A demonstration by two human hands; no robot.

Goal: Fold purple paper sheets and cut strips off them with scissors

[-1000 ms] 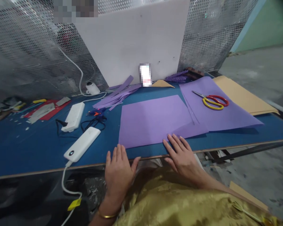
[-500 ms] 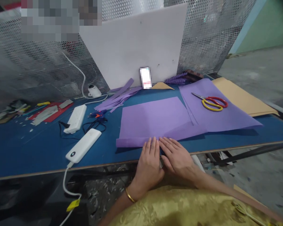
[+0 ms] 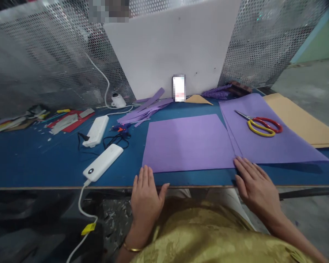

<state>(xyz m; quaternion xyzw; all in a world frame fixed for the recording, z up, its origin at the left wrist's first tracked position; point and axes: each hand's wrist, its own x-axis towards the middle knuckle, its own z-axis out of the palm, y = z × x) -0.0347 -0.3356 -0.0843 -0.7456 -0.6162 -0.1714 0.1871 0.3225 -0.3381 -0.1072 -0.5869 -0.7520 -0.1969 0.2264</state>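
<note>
Left hand (image 3: 147, 199) has gone out to the near left corner of the purple sheet (image 3: 189, 144), right hand (image 3: 257, 188) to its near right corner; half a second ago they met mid-edge. That edge, then turned up in a band, looks flat. Rest logged from my remote seat, by size. Blue table (image 3: 44, 164) runs left to right. White board (image 3: 175, 51) stands along the far side. Larger purple paper (image 3: 276, 149) lies right, overlapping or abutting the sheet, I can't tell which. Sheet itself sits near middle, squared to the wearer, I judge so both corners are in reach. Tan sheets (image 3: 298, 120) far right. Both palms face down, thumbs wide, gripping nothing; fingertips at the paper, probably steadying it. Scissors (image 3: 253, 120) rest on the larger paper, handles rightward, perhaps parked for the right side. Power bank (image 3: 103, 162) near left, away from the sheet. Phone (image 3: 179, 88) propped far middle, facing the wearer, perhaps for viewing; I can't read its screen.
</note>
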